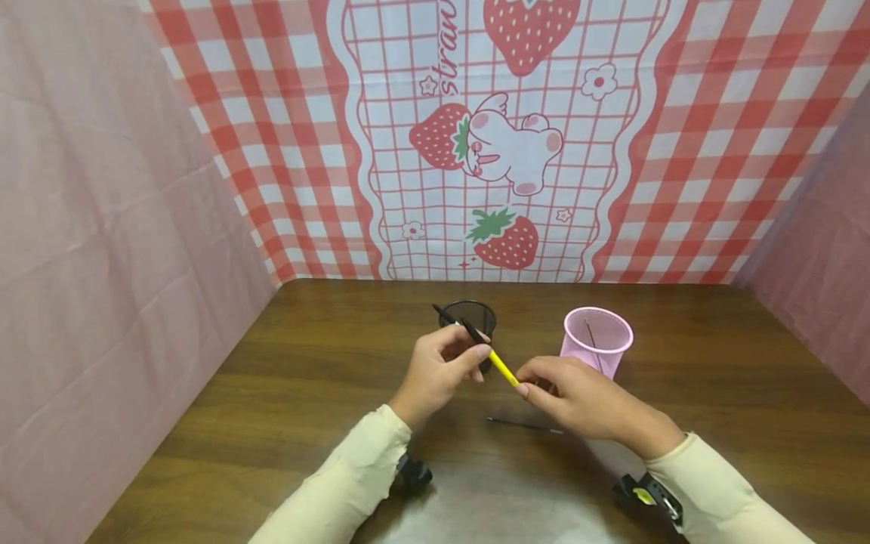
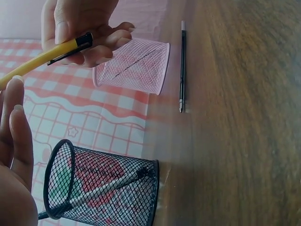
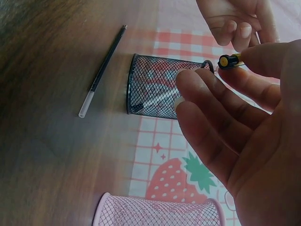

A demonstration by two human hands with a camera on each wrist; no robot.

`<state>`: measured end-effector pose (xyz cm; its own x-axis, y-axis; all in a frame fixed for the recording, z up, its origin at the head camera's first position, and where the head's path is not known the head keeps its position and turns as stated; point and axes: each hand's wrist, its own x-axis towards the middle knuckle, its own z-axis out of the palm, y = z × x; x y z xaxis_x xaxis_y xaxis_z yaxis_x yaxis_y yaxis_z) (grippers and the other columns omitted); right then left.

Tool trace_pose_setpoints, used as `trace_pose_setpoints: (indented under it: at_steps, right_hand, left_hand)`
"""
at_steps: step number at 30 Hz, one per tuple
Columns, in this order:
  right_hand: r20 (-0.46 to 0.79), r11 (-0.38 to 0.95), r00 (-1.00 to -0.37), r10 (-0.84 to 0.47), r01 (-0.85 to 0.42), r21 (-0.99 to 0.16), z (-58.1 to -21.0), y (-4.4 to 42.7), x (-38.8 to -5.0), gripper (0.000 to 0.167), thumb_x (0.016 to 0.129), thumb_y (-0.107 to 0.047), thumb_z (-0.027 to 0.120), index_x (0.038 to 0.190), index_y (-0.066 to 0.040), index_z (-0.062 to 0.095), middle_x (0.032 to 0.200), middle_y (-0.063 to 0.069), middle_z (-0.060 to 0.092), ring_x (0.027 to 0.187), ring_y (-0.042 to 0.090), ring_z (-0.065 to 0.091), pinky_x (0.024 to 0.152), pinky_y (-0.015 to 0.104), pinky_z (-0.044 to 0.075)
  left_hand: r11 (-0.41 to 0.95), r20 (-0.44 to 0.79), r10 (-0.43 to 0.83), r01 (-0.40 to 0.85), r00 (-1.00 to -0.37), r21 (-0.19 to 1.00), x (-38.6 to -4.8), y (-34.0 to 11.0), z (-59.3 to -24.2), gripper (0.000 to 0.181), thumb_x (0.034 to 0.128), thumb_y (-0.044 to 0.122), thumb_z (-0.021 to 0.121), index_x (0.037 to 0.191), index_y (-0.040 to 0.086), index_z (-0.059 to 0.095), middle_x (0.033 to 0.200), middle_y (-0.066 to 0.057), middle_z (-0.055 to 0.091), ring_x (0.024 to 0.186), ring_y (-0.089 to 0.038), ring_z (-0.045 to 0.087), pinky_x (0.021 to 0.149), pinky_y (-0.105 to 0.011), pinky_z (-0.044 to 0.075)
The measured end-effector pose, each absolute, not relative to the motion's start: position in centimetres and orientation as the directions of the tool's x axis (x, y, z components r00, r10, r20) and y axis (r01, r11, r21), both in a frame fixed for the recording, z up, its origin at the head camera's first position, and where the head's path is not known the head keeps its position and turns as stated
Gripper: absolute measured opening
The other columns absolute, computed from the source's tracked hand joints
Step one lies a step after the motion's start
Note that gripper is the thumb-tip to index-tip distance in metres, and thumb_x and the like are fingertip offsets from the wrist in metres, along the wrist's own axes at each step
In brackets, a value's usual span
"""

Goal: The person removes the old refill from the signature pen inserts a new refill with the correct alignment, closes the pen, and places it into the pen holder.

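Note:
A yellow pen (image 1: 504,368) with black parts and a clip is held at a slant between both hands above the table. My left hand (image 1: 438,370) pinches it near its black end with the thumb and fingers. At the other end, my right hand (image 1: 578,397) pinches the barrel close to the black clip (image 2: 70,53). Below the hands, a thin dark pen refill (image 1: 523,425) with a pale end lies on the table. The left wrist view shows the right hand's other fingers loosely bent away from the pen.
Behind the left hand stands a black mesh cup (image 2: 101,219) with a black-and-white pen (image 2: 101,190) in it. A pink mesh cup (image 1: 574,349) stands beyond the right hand, holding a thin dark refill (image 1: 590,332). The wooden table (image 1: 224,431) meets a checked strawberry cloth (image 1: 306,189).

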<state>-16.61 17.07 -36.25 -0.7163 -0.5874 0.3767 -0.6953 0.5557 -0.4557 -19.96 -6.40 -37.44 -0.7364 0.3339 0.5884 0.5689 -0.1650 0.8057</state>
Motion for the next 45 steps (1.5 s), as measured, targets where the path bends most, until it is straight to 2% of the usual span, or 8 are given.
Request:
trace_pose_setpoints:
  at_steps: [10,14,21,27,31,37,43,45]
  right_hand:
    - [0.368,0.548,-0.704,-0.608,-0.707,-0.447,-36.60,16.96,-16.83,0.004,0.097,-0.019,0.068,0.096,-0.016,0.070,0.077,-0.017,0.057,0.068,0.001,0.054,0.058,0.022,0.049]
    - [0.354,0.560,-0.705,-0.614,-0.706,-0.434,-36.54,16.95,-16.72,0.004,0.097,-0.020,0.068,0.096,-0.016,0.070,0.078,-0.018,0.057,0.068,0.000,0.053,0.058,0.022,0.048]
    - [0.338,0.560,-0.698,-0.632,-0.712,-0.423,-36.59,17.00,-16.66,0.003,0.096,-0.016,0.068,0.096,-0.017,0.071,0.078,-0.018,0.059,0.069,0.000,0.053,0.060,0.022,0.048]
    - [0.350,0.562,-0.698,-0.625,-0.713,-0.419,-36.54,17.20,-16.66,0.006,0.097,-0.019,0.067,0.095,-0.015,0.071,0.076,-0.019,0.058,0.066,-0.001,0.052,0.057,0.021,0.047]
    - [0.356,0.565,-0.698,-0.622,-0.714,-0.413,-36.48,17.29,-16.76,0.005,0.097,-0.020,0.067,0.095,-0.017,0.071,0.075,-0.019,0.058,0.065,-0.001,0.052,0.056,0.021,0.047]
    - [0.354,0.575,-0.705,-0.615,-0.707,-0.411,-36.52,17.46,-16.87,0.006,0.097,-0.022,0.068,0.095,-0.018,0.072,0.075,-0.018,0.059,0.064,-0.001,0.052,0.056,0.021,0.047]
    - [0.339,0.567,-0.711,-0.616,-0.699,-0.437,-36.68,17.34,-16.92,0.005,0.097,-0.019,0.068,0.095,-0.017,0.072,0.076,-0.017,0.060,0.066,0.000,0.053,0.058,0.021,0.049]
    - [0.336,0.569,-0.712,-0.616,-0.698,-0.436,-36.76,17.38,-16.91,0.005,0.097,-0.018,0.068,0.095,-0.017,0.072,0.076,-0.018,0.059,0.066,-0.001,0.053,0.058,0.021,0.048]
  left_hand:
    - [-0.154,0.590,0.334,0.575,-0.735,0.803,-19.89,-6.61,-37.52,0.016,0.0955,0.007,0.069,0.105,-0.006,0.069,0.089,-0.019,0.069,0.058,-0.019,0.063,0.056,-0.037,0.060]
    - [-0.160,0.582,0.334,0.564,-0.742,0.810,-19.98,-6.79,-37.37,0.017,0.0961,0.006,0.067,0.107,-0.007,0.068,0.088,-0.024,0.068,0.058,-0.020,0.063,0.057,-0.036,0.060]
    - [-0.142,0.557,0.336,0.544,-0.759,0.827,-20.03,-7.04,-37.28,0.021,0.0966,0.008,0.067,0.108,-0.010,0.067,0.088,-0.023,0.067,0.060,-0.020,0.064,0.058,-0.054,0.059]
    - [-0.136,0.543,0.334,0.531,-0.770,0.837,-20.01,-6.99,-37.20,0.023,0.0973,0.012,0.067,0.109,-0.007,0.067,0.088,-0.021,0.068,0.060,-0.021,0.064,0.059,-0.048,0.060]
    - [-0.132,0.541,0.328,0.529,-0.775,0.838,-20.17,-6.89,-37.09,0.019,0.0970,0.012,0.068,0.108,-0.004,0.069,0.087,-0.017,0.068,0.060,-0.022,0.064,0.059,-0.052,0.060]
    - [-0.118,0.528,0.347,0.523,-0.775,0.844,-20.46,-6.47,-36.75,0.019,0.0974,0.011,0.067,0.108,-0.004,0.069,0.091,-0.013,0.070,0.061,-0.021,0.065,0.060,-0.048,0.061]
    - [-0.119,0.516,0.346,0.509,-0.784,0.853,-20.35,-6.46,-36.64,0.016,0.0968,0.008,0.066,0.107,-0.005,0.069,0.091,-0.015,0.070,0.061,-0.024,0.064,0.061,-0.061,0.057]
    - [-0.123,0.512,0.346,0.503,-0.786,0.856,-20.32,-6.50,-36.66,0.018,0.0968,0.007,0.066,0.108,-0.007,0.068,0.091,-0.017,0.070,0.061,-0.026,0.064,0.061,-0.061,0.057]
